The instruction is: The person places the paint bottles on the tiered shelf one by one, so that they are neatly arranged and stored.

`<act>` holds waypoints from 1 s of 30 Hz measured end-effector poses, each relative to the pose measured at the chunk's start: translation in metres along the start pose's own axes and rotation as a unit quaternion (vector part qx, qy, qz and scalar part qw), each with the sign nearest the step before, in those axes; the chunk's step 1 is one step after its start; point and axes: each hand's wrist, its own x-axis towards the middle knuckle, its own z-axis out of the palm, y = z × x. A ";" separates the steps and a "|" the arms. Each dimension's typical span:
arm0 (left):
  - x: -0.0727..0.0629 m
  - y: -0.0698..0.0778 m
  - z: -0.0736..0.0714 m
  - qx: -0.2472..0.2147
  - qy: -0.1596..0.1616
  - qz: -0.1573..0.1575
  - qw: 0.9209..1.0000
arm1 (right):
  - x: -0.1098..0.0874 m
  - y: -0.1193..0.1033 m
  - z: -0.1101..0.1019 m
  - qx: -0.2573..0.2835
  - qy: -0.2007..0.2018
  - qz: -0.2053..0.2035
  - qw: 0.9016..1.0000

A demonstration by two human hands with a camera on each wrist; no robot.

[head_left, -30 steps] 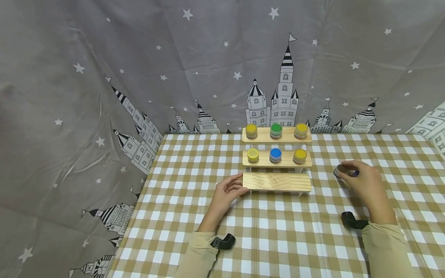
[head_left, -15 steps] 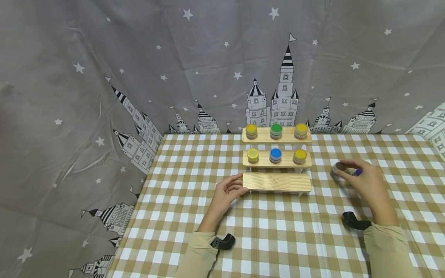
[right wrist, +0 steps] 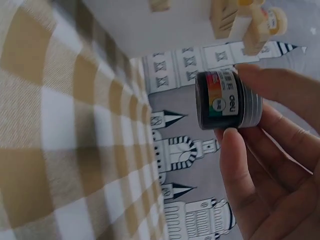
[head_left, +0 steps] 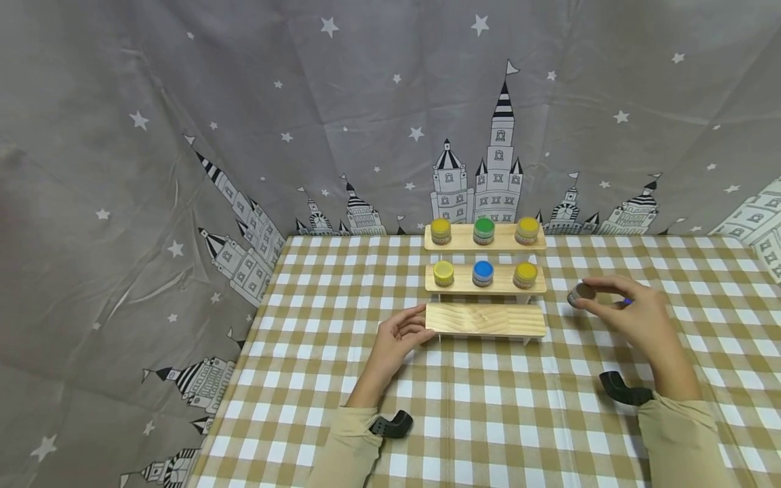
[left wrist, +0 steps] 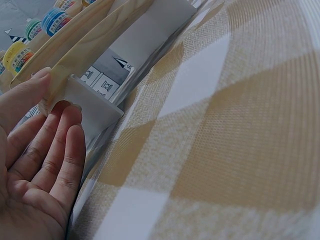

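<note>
A three-tier wooden display stand (head_left: 485, 320) with white supports stands at the table's far side. My left hand (head_left: 399, 333) pinches the left end of its bare lowest board; in the left wrist view the thumb lies on top and the fingertips underneath. To the right of the stand, my right hand (head_left: 641, 318) holds a small dark paint jar (right wrist: 220, 102) by its ridged lid, between thumb and fingers. That jar is tilted and raised off the cloth. Behind the right hand shows a bit of a blue-purple thing (head_left: 628, 301), mostly hidden.
On the top tier are a yellow jar (head_left: 441, 231), a green jar (head_left: 484, 230) and another yellow jar (head_left: 527, 231). The middle tier bears a blue jar (head_left: 483, 273) between two yellow ones. A checkered cloth (head_left: 488, 420) covers the table; a grey castle-print curtain (head_left: 366, 88) hangs behind.
My right hand has carried the dark paint jar a little to the left, toward the stand. The left hand and the stand have stayed where they were.
</note>
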 end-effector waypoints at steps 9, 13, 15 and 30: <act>0.001 -0.001 0.000 0.001 0.002 0.005 1.000 | -0.005 -0.020 -0.001 0.040 -0.026 -0.029 0.998; 0.001 -0.002 0.001 0.002 0.000 0.011 1.000 | -0.008 -0.027 -0.002 0.040 -0.031 -0.045 0.998; 0.000 -0.001 0.001 0.003 0.000 0.012 1.000 | -0.009 -0.031 0.000 0.049 -0.034 -0.053 0.997; -0.001 -0.002 -0.001 -0.001 0.001 0.006 1.000 | -0.014 -0.067 0.045 0.062 -0.084 -0.126 0.986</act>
